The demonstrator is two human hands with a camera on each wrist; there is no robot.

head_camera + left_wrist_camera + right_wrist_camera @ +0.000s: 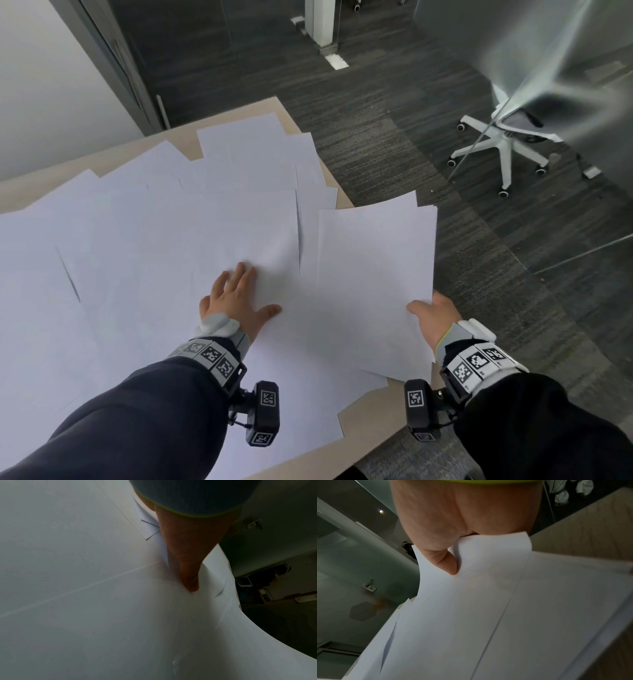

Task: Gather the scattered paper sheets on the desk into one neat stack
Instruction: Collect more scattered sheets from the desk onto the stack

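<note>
— Lots of white paper sheets all over the desk. On top of each other, every which way.

— And a held bunch of sheets, off the right side of the desk, half out past its edge.

— Held how?

— Pinched by the right hand at the near right corner. Thumb on top, other fingers under the paper and hidden. Bends the corner up a bit, as seen from the right wrist.

— Why hold there?

— Probably to keep the picked-up ones together while making room for more.

— And the left hand?

— Flat on the loose sheets, near the middle of the desk, just left of the held bunch. Fingers straight and spread, gripping nothing. Thumb tip pressing down on paper.

— Pressing for what?

— Maybe to slide the top sheet toward the bunch. Or to stop the pile from slipping. Hard to say which.

— Much left to do?

— Plenty. Most sheets lie loose, some hanging over the far edge of the desk. No neat stack yet.

— Anything else around?

— A white office chair on the dark carpet, well away from the desk.
</note>
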